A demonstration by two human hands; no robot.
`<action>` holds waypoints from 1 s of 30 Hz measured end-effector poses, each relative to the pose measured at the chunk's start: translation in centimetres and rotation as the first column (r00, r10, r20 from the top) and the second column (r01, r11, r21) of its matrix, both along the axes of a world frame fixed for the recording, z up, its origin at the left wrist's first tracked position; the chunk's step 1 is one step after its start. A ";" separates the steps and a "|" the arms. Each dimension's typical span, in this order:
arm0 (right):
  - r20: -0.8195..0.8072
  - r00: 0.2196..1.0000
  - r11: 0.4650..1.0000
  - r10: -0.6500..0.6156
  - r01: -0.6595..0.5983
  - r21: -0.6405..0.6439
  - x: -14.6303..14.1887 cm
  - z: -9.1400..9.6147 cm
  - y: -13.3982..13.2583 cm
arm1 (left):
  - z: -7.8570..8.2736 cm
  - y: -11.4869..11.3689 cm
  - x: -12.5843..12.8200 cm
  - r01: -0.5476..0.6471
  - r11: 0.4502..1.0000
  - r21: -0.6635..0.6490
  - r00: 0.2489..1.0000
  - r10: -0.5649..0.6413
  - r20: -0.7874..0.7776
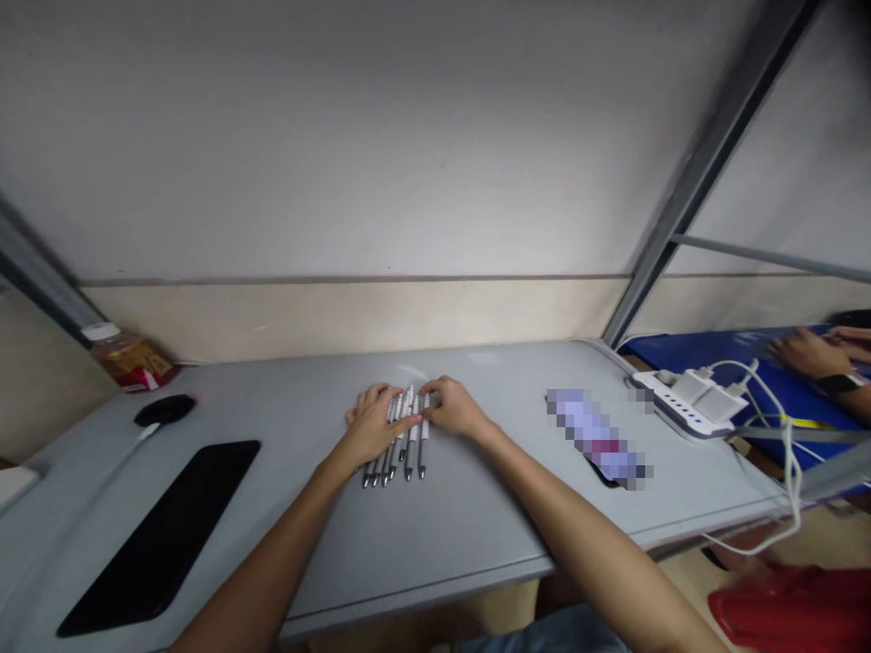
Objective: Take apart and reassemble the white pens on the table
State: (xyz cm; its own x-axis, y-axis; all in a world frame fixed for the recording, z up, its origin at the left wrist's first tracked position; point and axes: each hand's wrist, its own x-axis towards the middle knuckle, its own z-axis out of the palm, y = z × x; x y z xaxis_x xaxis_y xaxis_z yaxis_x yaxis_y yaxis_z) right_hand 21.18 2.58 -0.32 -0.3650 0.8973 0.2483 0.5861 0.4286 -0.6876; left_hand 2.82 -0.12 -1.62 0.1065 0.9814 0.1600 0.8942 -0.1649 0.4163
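Several white-and-grey pens [409, 460] lie side by side on the grey desk, their metallic tips toward me. My left hand [374, 426] wraps over the left part of the row, its thumb reaching across the barrels toward the right. At the row's right edge, my right hand [452, 406] has thumb and fingertips closed on the upper part of the outermost pen [423, 449]. Both hands partly cover the pens, and the left-hand fingers hide the upper ends of some.
A black phone-like slab [163, 535] lies left, below a black round device [164, 411] with a cable and a drink bottle [132, 358]. To the right are a blurred-screen phone [595, 435] and a power strip [684, 404]. Another person's hand [809, 352] rests over a blue table.
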 end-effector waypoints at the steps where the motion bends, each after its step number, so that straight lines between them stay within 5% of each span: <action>1: -0.002 1.000 1.000 0.006 -0.006 0.002 0.0 0.0 0.0 | 0.0 0.0 0.0 0.001 1.000 -0.008 1.000 -0.001 -0.008; 14: 0.096 0.968 0.963 0.232 -0.243 0.119 -0.2 0.6 -1.1 | 1.1 -0.7 0.4 0.017 0.999 -0.027 1.000 -0.017 -0.007; 30: 0.199 0.957 0.953 0.213 -0.248 0.173 -0.2 0.5 -1.7 | 1.4 -0.8 0.1 0.083 0.996 -0.017 0.995 -0.084 -0.048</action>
